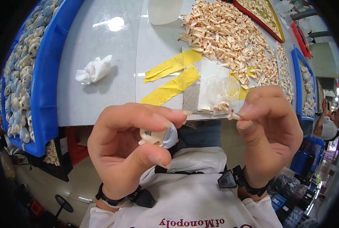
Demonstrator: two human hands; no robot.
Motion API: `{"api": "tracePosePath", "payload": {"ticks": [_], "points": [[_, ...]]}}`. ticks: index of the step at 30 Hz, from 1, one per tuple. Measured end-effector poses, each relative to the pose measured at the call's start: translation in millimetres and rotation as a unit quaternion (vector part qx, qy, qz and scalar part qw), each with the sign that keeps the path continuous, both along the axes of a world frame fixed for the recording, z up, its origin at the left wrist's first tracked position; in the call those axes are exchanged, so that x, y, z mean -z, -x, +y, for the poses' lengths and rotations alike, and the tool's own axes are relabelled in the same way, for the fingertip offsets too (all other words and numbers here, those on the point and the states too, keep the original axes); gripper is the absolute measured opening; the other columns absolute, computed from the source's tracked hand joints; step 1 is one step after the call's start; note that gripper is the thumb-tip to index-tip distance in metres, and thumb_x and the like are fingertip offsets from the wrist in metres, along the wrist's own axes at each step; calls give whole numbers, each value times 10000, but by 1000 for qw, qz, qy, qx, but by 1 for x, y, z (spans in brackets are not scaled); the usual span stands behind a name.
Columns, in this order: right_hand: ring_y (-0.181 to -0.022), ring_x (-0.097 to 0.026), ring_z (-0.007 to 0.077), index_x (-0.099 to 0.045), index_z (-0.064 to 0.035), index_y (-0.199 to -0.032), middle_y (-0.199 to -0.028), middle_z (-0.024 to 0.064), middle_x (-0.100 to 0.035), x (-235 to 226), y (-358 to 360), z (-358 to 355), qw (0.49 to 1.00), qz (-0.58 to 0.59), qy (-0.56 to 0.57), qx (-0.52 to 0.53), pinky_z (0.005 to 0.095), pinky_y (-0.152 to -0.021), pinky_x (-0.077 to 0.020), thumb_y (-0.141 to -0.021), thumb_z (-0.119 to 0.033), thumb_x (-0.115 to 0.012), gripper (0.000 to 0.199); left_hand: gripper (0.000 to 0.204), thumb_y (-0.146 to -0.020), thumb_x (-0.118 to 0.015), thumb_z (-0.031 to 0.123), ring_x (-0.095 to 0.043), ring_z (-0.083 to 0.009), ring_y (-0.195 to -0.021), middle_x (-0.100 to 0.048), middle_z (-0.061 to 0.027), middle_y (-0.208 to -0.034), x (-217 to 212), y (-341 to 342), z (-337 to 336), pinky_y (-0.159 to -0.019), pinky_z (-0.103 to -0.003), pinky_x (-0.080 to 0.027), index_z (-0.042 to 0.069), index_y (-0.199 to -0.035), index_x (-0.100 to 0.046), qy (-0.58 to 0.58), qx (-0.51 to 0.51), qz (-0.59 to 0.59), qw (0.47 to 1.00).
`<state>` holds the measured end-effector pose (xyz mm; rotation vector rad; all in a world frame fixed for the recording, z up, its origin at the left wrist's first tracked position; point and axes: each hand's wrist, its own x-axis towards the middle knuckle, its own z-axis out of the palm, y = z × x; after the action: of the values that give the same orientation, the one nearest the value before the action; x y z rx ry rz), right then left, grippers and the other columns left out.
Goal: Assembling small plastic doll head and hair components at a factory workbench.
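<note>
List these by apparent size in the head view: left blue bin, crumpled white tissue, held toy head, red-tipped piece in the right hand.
1. Blue bin
2. White tissue and toy head: similar, unranked; the head is partly hidden
3. Red-tipped piece

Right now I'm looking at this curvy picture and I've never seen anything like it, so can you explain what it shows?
There's no machine: these are a person's own bare hands. The one picture comes from a wide fisheye camera worn on the head, looking down, so straight edges bend. The left hand holds a small cream-and-blue toy part; the right hand pinches a tiny pale piece with a red tip. On the white table lie a heap of similar pieces, yellow strips and a crumpled white tissue. The blue tray at left holds more cream-and-blue parts.
</note>
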<state>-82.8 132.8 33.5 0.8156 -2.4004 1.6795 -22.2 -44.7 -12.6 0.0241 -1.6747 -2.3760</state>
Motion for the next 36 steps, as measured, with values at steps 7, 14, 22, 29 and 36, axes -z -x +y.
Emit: {"api": "tracePosePath", "payload": {"ticks": [7, 14, 22, 29, 36], "points": [[-692, -467, 124, -553, 2, -796, -803, 100, -511, 4, -2, -5, 998, 3, 48, -41, 204, -627, -363, -716, -49, -688, 165, 498, -704, -732, 357, -562, -171, -731, -533, -156, -991, -1, -1, 1, -560, -224, -451, 19, -990, -503, 34, 18, 36, 999], [-645, -494, 113, -566, -9, -807, -813, 121, -515, -1, -16, -21, 996, -26, 63, -64, 188, -592, -402, -706, -7, -696, 165, 571, -641, -777, 372, -540, -131, -753, -533, -104, -895, -16, -4, 13, -660, -237, -434, -15, -966, -510, 17, -36, -42, 998], [-614, -501, 139, -608, -64, -748, -733, 59, -557, -2, -10, -23, 993, 96, -41, -56, 229, -544, -374, -599, 71, -683, 214, 608, -598, -801, 358, -544, -112, -737, -552, -90, -867, 3, -9, -6, -687, -206, -431, -30, -983, -535, 117, 17, 94, 989], [-613, -502, 146, -636, -78, -704, -678, 40, -596, 0, -7, -20, 990, 112, -63, -64, 247, -546, -360, -525, 59, -671, 228, 612, -583, -797, 351, -537, -111, -722, -571, -97, -848, 1, -12, -4, -667, -206, -418, -44, -979, -550, 138, 17, 76, 987], [-637, -532, 170, -644, -73, -766, -834, 108, -609, -15, -4, -16, 993, 63, -55, -87, 274, -586, -420, -588, -12, -738, 211, 676, -567, -791, 404, -532, -101, -733, -572, -81, -842, -12, -6, 5, -667, -201, -405, -31, -1007, -519, 100, 22, 77, 992]]}}
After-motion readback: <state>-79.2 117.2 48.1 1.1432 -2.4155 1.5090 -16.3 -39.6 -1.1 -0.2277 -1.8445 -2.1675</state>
